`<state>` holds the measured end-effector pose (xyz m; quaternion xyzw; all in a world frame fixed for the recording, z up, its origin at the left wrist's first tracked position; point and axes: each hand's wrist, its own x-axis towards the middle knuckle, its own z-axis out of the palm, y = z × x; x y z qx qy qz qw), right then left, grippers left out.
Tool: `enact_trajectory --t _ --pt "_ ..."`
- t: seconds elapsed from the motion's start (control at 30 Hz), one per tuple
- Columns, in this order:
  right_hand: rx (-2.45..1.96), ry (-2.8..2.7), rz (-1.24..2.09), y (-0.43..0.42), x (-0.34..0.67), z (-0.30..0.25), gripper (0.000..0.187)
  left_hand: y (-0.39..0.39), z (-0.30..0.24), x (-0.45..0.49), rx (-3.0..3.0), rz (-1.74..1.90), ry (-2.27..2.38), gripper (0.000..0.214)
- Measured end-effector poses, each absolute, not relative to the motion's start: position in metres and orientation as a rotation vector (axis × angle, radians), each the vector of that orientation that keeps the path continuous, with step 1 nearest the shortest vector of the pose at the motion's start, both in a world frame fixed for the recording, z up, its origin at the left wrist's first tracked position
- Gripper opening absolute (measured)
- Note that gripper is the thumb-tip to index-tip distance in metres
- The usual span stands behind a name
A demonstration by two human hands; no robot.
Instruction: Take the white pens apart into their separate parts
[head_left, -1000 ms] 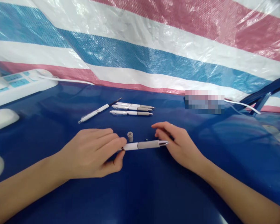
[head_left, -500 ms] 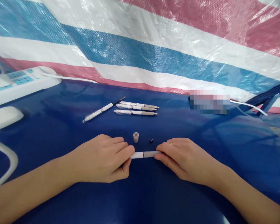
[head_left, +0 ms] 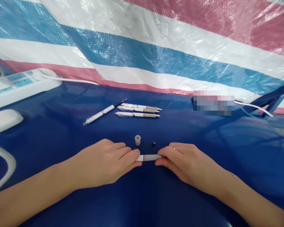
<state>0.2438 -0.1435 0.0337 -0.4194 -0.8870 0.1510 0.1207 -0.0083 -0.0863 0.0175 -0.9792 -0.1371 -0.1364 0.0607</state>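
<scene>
White and gray pen barrel, low in the middle of the view, held up between two hands. Left hand at 9 o'clock, grip closed on the white end. Right hand at 3 o'clock, grip closed on the gray end. Small gray tube just past it at 12 o'clock, tiny black bit at 1 o'clock. Three pens farther off at 12 o'clock, one more pen at 11 o'clock, all on a blue desk.

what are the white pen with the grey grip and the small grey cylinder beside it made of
The white pen barrel looks like smooth plastic, from its even sheen; its grey grip looks like matte rubber, showing no shine. The small grey cylinder looks like translucent soft rubber or silicone, though it is too small to be sure.
</scene>
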Motion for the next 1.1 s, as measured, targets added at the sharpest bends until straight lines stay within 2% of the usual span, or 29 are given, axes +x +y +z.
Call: enact_trajectory --t 0.2,0.5,0.67,0.87,0.97,1.1 --pt "-1.112 -2.562 0.26 -0.141 0.244 0.034 0.03 -0.083 0.017 -0.009 -3.02 -0.416 -0.43 0.027" --pt "-1.167 -2.62 0.408 -0.139 0.236 0.027 0.035 -0.087 0.015 -0.008 -3.034 -0.412 -0.471 0.027" --pt "-1.127 -2.52 0.346 -0.139 0.235 0.029 0.035 -0.088 0.017 -0.007 -3.121 -0.369 -0.571 0.031" --pt "-1.134 -2.545 0.265 -0.143 0.236 0.029 0.033 -0.089 0.024 -0.007 -3.277 -0.276 -0.701 0.026" --pt "-1.153 -2.588 0.195 -0.142 0.236 0.03 0.032 -0.088 0.019 -0.006 -3.192 -0.349 -0.666 0.023" --pt "-1.204 -2.613 0.387 -0.14 0.236 0.031 0.034 -0.087 0.012 -0.004 -3.026 -0.5 -0.575 0.02"
